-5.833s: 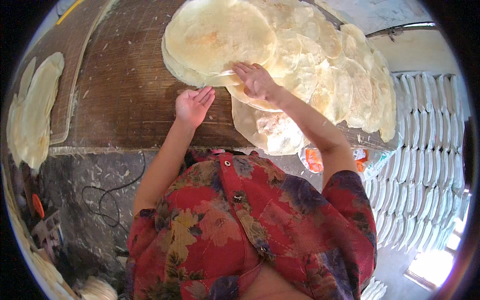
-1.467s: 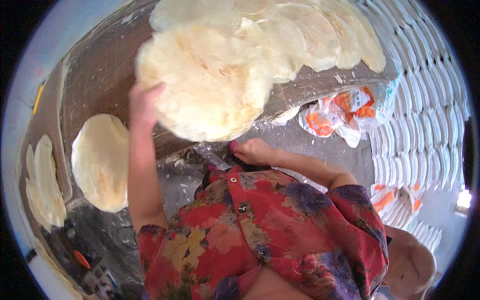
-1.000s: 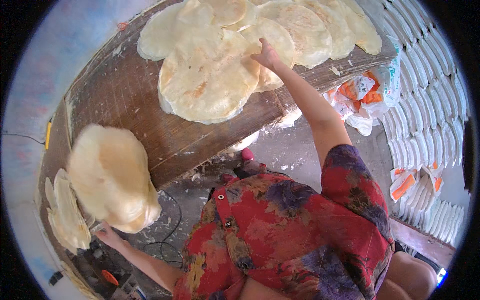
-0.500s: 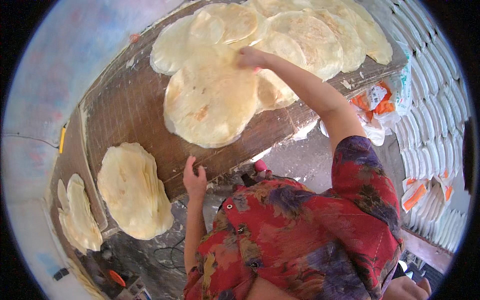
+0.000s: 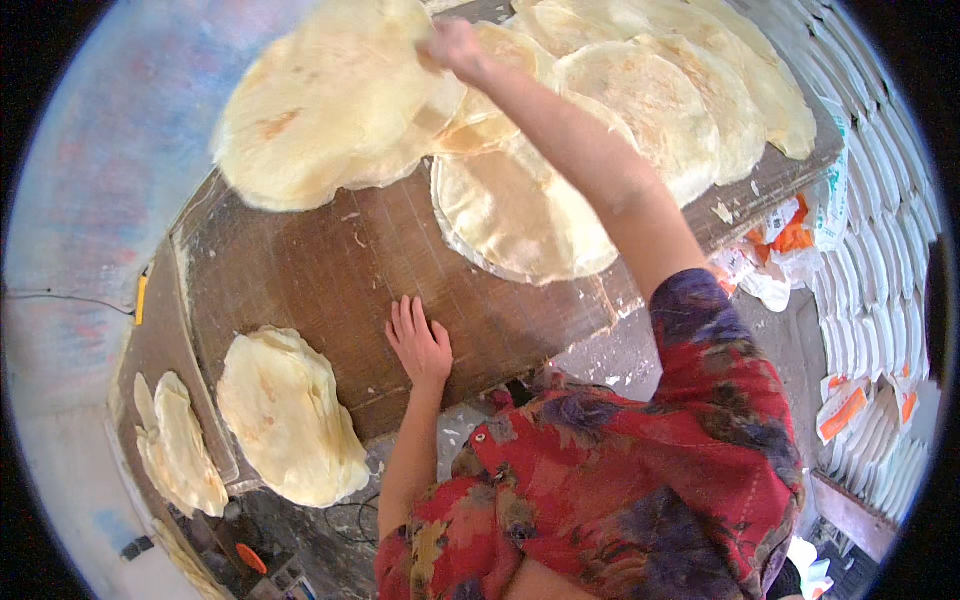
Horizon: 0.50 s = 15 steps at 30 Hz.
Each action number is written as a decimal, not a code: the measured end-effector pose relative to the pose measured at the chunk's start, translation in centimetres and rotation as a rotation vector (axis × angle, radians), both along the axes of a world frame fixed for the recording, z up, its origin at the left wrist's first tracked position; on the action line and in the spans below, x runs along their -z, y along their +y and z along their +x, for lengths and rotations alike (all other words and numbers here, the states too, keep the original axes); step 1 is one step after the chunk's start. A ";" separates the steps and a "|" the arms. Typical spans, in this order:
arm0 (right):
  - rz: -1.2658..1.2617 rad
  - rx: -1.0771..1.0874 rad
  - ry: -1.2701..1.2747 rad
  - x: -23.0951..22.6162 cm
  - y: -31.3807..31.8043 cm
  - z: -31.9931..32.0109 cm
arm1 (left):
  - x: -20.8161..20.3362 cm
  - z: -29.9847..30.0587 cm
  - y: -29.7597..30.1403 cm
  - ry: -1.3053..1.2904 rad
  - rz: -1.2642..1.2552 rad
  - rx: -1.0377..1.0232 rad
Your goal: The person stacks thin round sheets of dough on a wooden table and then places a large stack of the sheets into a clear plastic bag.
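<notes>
At the far edge of the brown wooden table [image 5: 310, 260], my right hand [image 5: 455, 50] is closed on the right edge of a large thin round flatbread [image 5: 320, 110]. The bread has a browned patch and reaches out past the table's far left edge. My left hand [image 5: 420, 340] rests palm down on the bare wood near the front edge, fingers stretched and holding nothing. Under my right forearm lies another flatbread [image 5: 525, 215], partly overlapped by others. More overlapping flatbreads [image 5: 650, 110] cover the table's far right part.
A folded stack of flatbreads [image 5: 290, 420] sits at the table's near left corner. Beyond it, a smaller pile [image 5: 180, 450] lies on a side board. White and orange plastic bags [image 5: 790, 240] are right of the table, beside tall stacks of white packages [image 5: 860, 260].
My right hand has carried the flatbread away toward the far left, uncovering bread and wood beneath. My left hand has moved forward from the table's edge onto its top.
</notes>
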State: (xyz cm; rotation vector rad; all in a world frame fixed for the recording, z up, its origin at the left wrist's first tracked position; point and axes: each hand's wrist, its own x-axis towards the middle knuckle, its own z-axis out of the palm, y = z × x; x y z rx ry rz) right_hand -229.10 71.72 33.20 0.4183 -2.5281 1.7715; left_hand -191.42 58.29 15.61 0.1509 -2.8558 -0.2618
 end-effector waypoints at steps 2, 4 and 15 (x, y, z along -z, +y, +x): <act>0.209 0.094 -0.087 6.6 1.6 -3.1 | -0.2 -1.1 0.9 0.001 0.031 0.025; 0.562 0.308 -0.262 12.3 0.0 -1.7 | -0.1 -0.9 0.6 -0.013 0.039 0.004; 0.236 0.308 -0.422 15.3 -2.3 -7.3 | 0.2 -1.4 0.4 -0.094 0.042 -0.058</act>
